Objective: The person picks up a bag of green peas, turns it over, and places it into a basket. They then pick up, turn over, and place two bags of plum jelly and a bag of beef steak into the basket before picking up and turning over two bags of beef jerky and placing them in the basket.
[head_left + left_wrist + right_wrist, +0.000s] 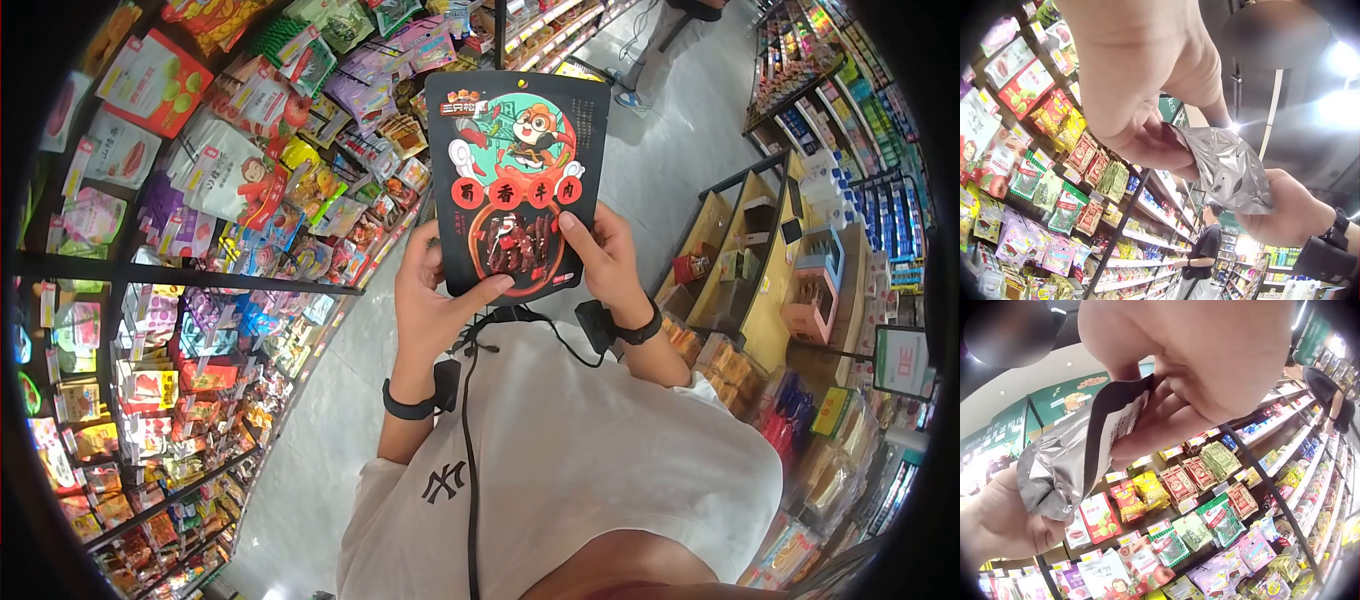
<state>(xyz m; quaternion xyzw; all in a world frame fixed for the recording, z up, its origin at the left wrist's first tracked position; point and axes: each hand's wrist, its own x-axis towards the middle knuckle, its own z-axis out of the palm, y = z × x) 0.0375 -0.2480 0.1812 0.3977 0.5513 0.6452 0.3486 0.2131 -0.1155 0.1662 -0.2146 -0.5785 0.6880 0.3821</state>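
A black snack pouch [520, 130] with a cartoon squirrel and a picture of dark meat strips stands upright in front of the chest. My left hand [430, 300] grips its lower left side, thumb across the front. On the lower right edge, my right hand [605, 255] pinches it, thumb on the front and fingers behind. In the left wrist view the pouch's crinkled silver bottom [1229, 165] shows between both hands. The right wrist view shows the silver bottom [1054, 469] and part of a white printed label on the back, with fingers lying against it.
Racks of hanging snack packets [225, 170] line the left side. Wooden display bins [735, 250] with boxed goods stand at the right. A grey tiled floor [680, 130] runs between them. Another person [1204, 250] stands farther along the shelves.
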